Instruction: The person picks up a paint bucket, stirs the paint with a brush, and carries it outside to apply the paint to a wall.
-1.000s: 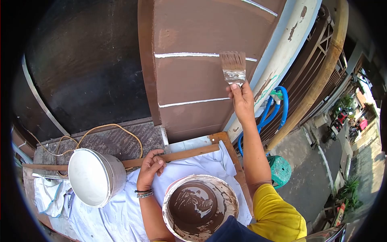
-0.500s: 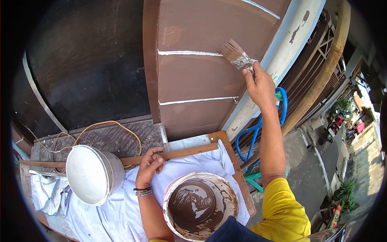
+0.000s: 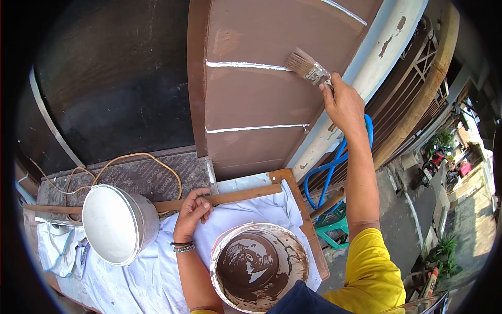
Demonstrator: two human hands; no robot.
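My right hand [image 3: 345, 103] grips a paintbrush [image 3: 315, 72] by its handle. The brush's brown-stained bristles rest against a brown panel [image 3: 261, 99], at the right end of a white line [image 3: 246, 65]. Below, my left hand [image 3: 193, 212] is over a long wooden strip [image 3: 246, 194], its fingers loosely bent and apart, with nothing seen in them. Close to my left forearm stands a bucket [image 3: 298, 251] of dark brown paint [image 3: 248, 261], its inner wall smeared.
A white bucket [image 3: 110, 225] stands at left on a white cloth [image 3: 141, 282]. An orange cable [image 3: 157, 156] lies behind it. Right of the panel are a peeling pale pipe [image 3: 384, 47], a blue hose [image 3: 329, 170] and a bamboo pole [image 3: 434, 78]. A motorcycle [image 3: 431, 167] is far below.
The brush and my right hand have shifted slightly right and a little up the panel. My left hand has barely moved. The view has tilted slightly.
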